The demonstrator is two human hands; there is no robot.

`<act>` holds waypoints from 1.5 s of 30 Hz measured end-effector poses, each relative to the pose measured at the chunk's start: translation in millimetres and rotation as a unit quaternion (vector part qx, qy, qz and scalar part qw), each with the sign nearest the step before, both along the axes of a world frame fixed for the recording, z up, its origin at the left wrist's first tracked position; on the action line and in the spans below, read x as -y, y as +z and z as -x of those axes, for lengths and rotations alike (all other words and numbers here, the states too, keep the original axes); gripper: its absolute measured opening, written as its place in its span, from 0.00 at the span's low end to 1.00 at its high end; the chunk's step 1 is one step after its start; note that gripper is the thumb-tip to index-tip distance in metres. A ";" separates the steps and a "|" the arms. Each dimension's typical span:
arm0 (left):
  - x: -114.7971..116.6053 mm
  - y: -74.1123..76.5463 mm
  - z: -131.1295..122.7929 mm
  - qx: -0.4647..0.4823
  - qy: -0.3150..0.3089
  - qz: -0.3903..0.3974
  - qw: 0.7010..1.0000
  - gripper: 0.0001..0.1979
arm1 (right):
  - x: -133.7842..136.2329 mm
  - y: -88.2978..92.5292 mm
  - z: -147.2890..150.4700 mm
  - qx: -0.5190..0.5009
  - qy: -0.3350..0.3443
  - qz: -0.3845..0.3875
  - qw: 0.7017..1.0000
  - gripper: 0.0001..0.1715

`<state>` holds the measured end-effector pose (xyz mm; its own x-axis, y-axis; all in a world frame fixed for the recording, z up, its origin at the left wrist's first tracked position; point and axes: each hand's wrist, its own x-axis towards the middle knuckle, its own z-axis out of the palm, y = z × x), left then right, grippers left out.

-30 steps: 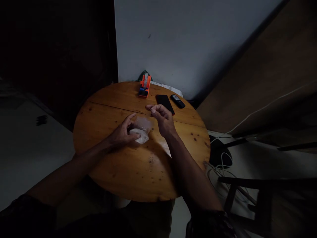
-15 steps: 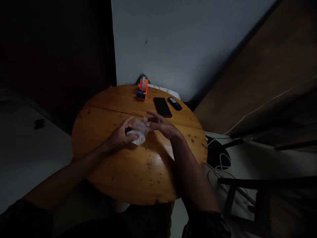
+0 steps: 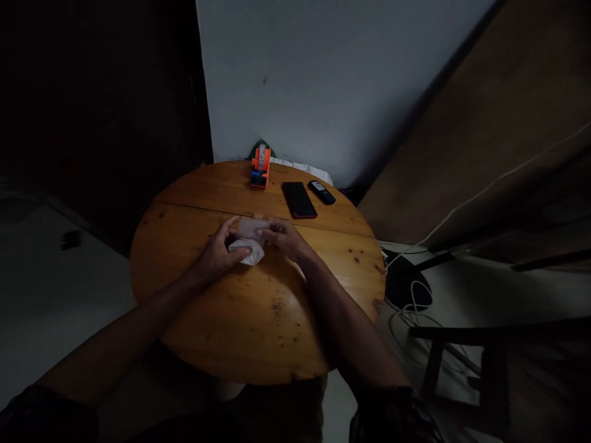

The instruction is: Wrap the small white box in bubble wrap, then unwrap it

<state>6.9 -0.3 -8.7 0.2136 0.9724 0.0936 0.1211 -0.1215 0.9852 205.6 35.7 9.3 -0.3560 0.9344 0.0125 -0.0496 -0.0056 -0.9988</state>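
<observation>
Both grips — left hand (image 3: 216, 253), right hand (image 3: 282, 237) — pinch the plastic bag (image 3: 248, 247) (lying between them).

Left hand (image 3: 216, 253) and right hand (image 3: 282, 237) holding plastic bag (image 3: 248, 250), wooden table (image 3: 258, 320)

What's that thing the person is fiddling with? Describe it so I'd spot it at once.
Find the round wooden table against the white wall. Near its middle, the left hand and right hand meet on a crumpled plastic bag with something white inside. Unlike the black phone, dark remote and orange holder beyond it, it is pale and translucent.
</observation>
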 end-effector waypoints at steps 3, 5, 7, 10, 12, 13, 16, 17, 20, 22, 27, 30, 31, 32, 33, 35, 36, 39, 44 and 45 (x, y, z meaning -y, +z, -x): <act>1.3 0.2 0.0 0.017 -0.033 -0.016 0.999 0.51 | -2.4 -3.4 5.6 -0.011 -0.078 -0.024 0.997 0.22; 3.0 2.0 0.6 0.029 -0.051 -0.024 0.998 0.52 | -4.3 -1.9 2.8 -0.027 -0.130 -0.034 0.991 0.23; 5.0 5.0 2.2 0.045 -0.079 -0.024 0.996 0.50 | -6.3 -1.1 -1.1 -0.032 -0.172 -0.032 0.984 0.24; 6.5 9.3 5.8 0.054 -0.101 -0.007 0.993 0.35 | -8.4 -4.2 -2.6 -0.024 -0.199 -0.028 0.979 0.26; 5.8 10.5 7.9 0.050 -0.083 0.035 0.995 0.26 | -9.2 -7.6 -0.8 -0.016 -0.191 -0.030 0.981 0.25; 5.2 10.6 8.5 0.051 -0.064 0.059 0.995 0.23 | -9.4 -8.8 0.3 -0.010 -0.186 -0.034 0.982 0.25; 3.3 9.5 8.6 0.073 -0.015 0.107 0.991 0.20 | -9.5 -7.6 1.6 0.011 -0.215 -0.083 0.973 0.25; 2.9 9.1 8.2 0.084 -0.005 0.112 0.990 0.20 | -9.1 -5.5 1.3 0.019 -0.233 -0.103 0.967 0.25; 2.0 9.1 6.5 0.117 0.008 0.122 0.986 0.27 | -4.9 3.3 1.4 0.050 -0.218 -0.130 0.966 0.23; 1.2 9.9 5.9 0.133 0.012 0.119 0.984 0.30 | 0.5 8.0 4.0 0.082 -0.158 -0.128 0.976 0.23; -0.3 12.9 6.6 0.169 -0.003 0.092 0.981 0.29 | 15.7 9.2 14.8 0.240 -0.105 -0.170 0.950 0.35; -0.3 13.8 7.4 0.176 -0.002 0.094 0.980 0.29 | 16.0 6.5 14.4 0.300 -0.099 -0.185 0.931 0.28; -0.6 13.8 7.6 0.177 0.004 0.090 0.980 0.29 | 13.8 5.4 12.6 0.306 -0.110 -0.182 0.928 0.20; -1.2 13.6 8.0 0.178 0.013 0.082 0.980 0.29 | 10.6 4.2 10.3 0.305 -0.128 -0.175 0.927 0.13; -2.1 13.2 8.3 0.180 0.023 0.073 0.981 0.28 | 7.0 3.1 7.8 0.297 -0.150 -0.166 0.929 0.08; -4.3 12.3 8.9 0.184 0.046 0.051 0.980 0.28 | 0.0 1.0 3.0 0.250 -0.180 -0.144 0.940 0.06; -5.6 11.7 9.2 0.186 0.056 0.041 0.980 0.27 | -2.5 0.1 1.3 0.216 -0.183 -0.132 0.950 0.07; -8.3 9.3 10.5 0.170 0.061 0.017 0.983 0.30 | -4.4 -1.2 0.1 0.120 -0.167 -0.093 0.974 0.09; -7.9 6.0 14.8 0.025 0.112 -0.055 0.992 0.27 | 2.3 1.0 2.7 0.089 -0.159 -0.048 0.982 0.12; -6.7 6.4 15.1 -0.004 0.132 -0.077 0.988 0.25 | 3.3 1.9 2.9 0.087 -0.158 -0.043 0.983 0.13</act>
<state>-8.3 6.4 -2.3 -0.0453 0.9687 0.2442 0.1762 -0.2328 0.9564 202.7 32.5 11.2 -0.0517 0.9968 0.0612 0.1368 0.0677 -0.9883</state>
